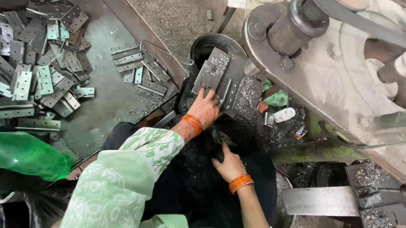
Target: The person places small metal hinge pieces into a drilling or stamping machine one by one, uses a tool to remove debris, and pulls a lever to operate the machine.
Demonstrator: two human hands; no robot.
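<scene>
A green plastic bottle [23,153] lies left — near a heap of loose metal hinges [24,62].

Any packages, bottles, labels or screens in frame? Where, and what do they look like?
Green plastic bottle: lower left, lying on its side, translucent green with a blue cap.
Small white container: on the machine bed right of the left hand, short white cylinder.
Small packet: just below and right of it, blue and orange, too small to detail.
No signs or screens in view.

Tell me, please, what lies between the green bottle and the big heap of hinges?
In the head view, a few loose hinge plates lie on the dark tray between the green bottle and the hinge heap; nothing else shows there.
</scene>
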